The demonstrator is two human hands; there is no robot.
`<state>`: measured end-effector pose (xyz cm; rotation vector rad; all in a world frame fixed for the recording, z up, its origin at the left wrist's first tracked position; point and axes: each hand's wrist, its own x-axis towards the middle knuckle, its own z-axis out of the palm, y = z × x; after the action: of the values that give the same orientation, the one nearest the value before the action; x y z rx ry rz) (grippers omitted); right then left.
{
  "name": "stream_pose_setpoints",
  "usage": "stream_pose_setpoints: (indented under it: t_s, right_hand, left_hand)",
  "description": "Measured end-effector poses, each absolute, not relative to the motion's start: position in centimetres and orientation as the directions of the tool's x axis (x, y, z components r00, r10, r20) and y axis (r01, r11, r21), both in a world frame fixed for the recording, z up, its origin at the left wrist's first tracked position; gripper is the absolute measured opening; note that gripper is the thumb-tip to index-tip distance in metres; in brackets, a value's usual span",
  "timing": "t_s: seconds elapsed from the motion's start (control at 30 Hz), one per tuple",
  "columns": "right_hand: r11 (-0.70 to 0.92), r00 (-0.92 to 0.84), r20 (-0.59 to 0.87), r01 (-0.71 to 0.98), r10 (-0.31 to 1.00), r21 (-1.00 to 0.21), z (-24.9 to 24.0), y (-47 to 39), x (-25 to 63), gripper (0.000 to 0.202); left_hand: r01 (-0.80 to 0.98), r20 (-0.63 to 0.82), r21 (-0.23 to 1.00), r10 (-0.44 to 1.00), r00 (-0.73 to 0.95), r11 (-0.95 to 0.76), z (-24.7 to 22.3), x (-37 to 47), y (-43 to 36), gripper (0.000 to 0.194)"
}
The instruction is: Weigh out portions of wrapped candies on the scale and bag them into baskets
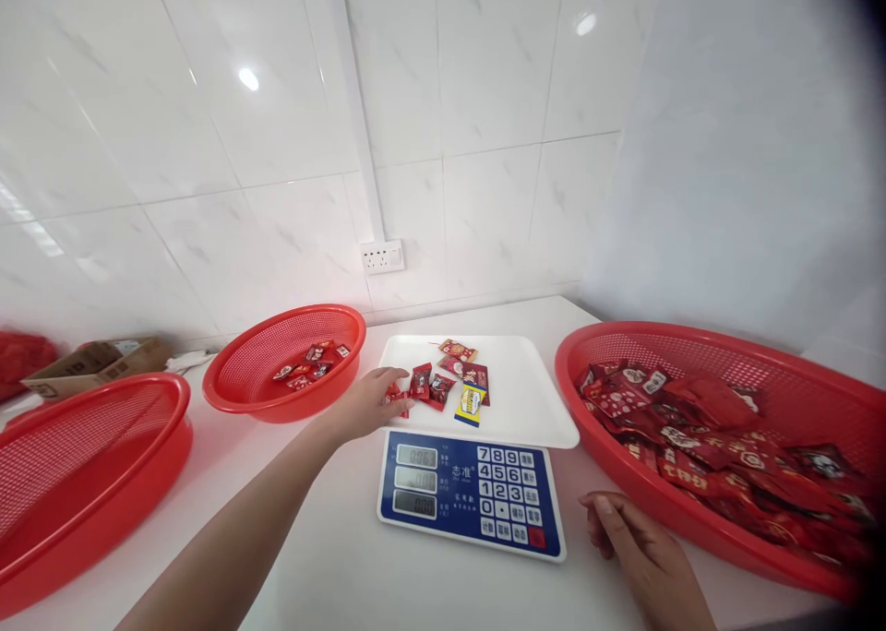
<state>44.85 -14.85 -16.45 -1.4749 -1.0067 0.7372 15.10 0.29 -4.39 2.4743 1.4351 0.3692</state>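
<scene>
A white tray (546,419) tops a blue-and-white digital scale (457,543), its upper readout near 0.063. My left hand (370,405) reaches over the tray's left edge, thumb and fingers closed around a small red snack packet (396,393). Close to those fingertips lie two dark red packets, one upright-looking (420,382) and one slanted packet (441,391). Farther right on the tray are a yellow-and-blue packet (471,404), a maroon packet (476,377) and a red-and-gold packet (458,349). My right hand (633,548) rests beside the scale with curled fingers, nothing visible in it.
A large red basket (578,354) full of red packets stands at right. Behind my left arm, another red basket (277,410) holds several packets. A third red basket (89,539) is at the left edge, near a cardboard box (89,363). A tiled wall (484,216) closes off the back.
</scene>
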Motion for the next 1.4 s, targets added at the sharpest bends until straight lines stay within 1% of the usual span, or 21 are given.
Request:
stream_pose_setpoints:
  t_s: [0.17,0.23,0.33,0.4,0.5,0.63,0.73,0.83,0.9,1.07,1.17,1.27,1.4]
  right_hand:
    - [0.015,0.427,0.099,0.196,0.899,-0.980,-17.2,-14.5,45.4,0.047]
    - [0.026,0.428,0.109,0.195,0.897,-0.980,-17.3,-14.5,45.3,0.046]
    - [0.025,0.423,0.113,0.207,0.899,-0.978,-17.2,-14.6,45.2,0.045]
    - [0.017,0.417,0.107,0.214,0.903,-0.977,-16.9,-14.7,45.3,0.047]
    - [0.005,0.413,0.095,0.215,0.906,-0.977,-16.8,-14.8,45.3,0.049]
    - [0.025,0.435,0.114,0.204,0.893,-0.979,-17.0,-14.8,45.1,0.046]
    - [0.042,0.440,0.124,0.190,0.889,-0.981,-17.3,-14.8,45.0,0.043]
    - [0.045,0.419,0.122,0.189,0.900,-0.981,-17.2,-14.8,45.0,0.044]
    - [0.048,0.439,0.128,0.189,0.889,-0.981,-16.8,-14.9,44.8,0.043]
    - [0.054,0.474,0.128,0.166,0.871,-0.985,-16.0,-15.3,44.1,0.040]
    - [0.059,0.479,0.122,0.145,0.869,-0.988,-16.0,-15.3,44.1,0.040]
    - [0.051,0.460,0.120,0.159,0.880,-0.986,-16.2,-15.2,44.3,0.040]
    - [0.047,0.448,0.115,0.160,0.887,-0.986,-16.3,-15.2,44.4,0.039]
  left_hand:
    - [0.779,0.131,0.303,0.834,0.536,-0.549,-3.8,17.3,0.8,0.046]
    - [0.762,0.141,0.302,0.818,0.558,-0.572,-3.9,18.6,0.6,0.050]
    - [0.756,0.118,0.276,0.801,0.587,-0.594,-4.2,20.6,0.2,0.059]
    - [0.778,0.084,0.231,0.809,0.582,-0.584,-4.4,21.7,-0.1,0.063]
    - [0.831,0.054,0.175,0.847,0.528,-0.529,-4.6,22.8,-0.4,0.069]
    - [0.844,0.049,0.154,0.857,0.512,-0.513,-4.6,22.9,-0.2,0.069]
    - [0.834,0.058,0.170,0.851,0.522,-0.524,-4.8,22.5,0.4,0.065]
    - [0.834,0.069,0.179,0.852,0.519,-0.523,-4.9,22.4,1.2,0.054]
    - [0.832,0.071,0.181,0.851,0.521,-0.524,-5.0,22.6,1.5,0.047]
    - [0.806,0.080,0.219,0.834,0.546,-0.549,-5.0,23.4,1.8,0.041]
    - [0.792,0.075,0.275,0.833,0.548,-0.546,-4.6,23.2,1.9,0.040]
    - [0.779,0.069,0.355,0.845,0.530,-0.517,-3.7,22.1,2.2,0.041]
    - [0.791,0.109,0.450,0.905,0.411,-0.414,-2.0,19.7,2.8,0.048]
